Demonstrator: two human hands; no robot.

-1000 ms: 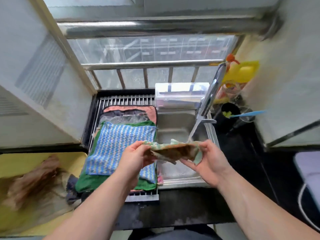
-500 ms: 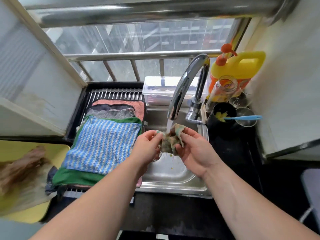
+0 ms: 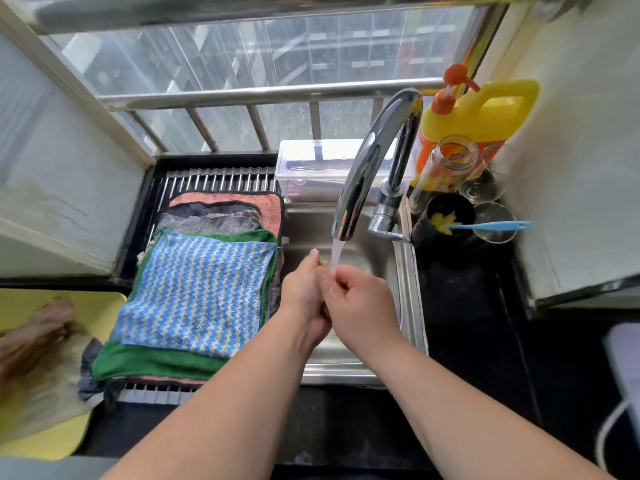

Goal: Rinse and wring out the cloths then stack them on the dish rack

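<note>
Since the earlier frame both grips have drawn together over the sink (image 3: 404,278), and the cloth (image 3: 324,261) that showed bunched between them is now nearly all hidden. The left grip (image 3: 303,292) and right grip (image 3: 360,303) press against each other, fingers curled round the cloth. Only a pale green sliver of it peeks out at the top between them, just beside the water (image 3: 335,254) running from the faucet (image 3: 370,161) onto the right grip's knuckles. Left of the sink, a blue striped cloth (image 3: 197,292) tops the stack on the dish rack (image 3: 214,181).
</note>
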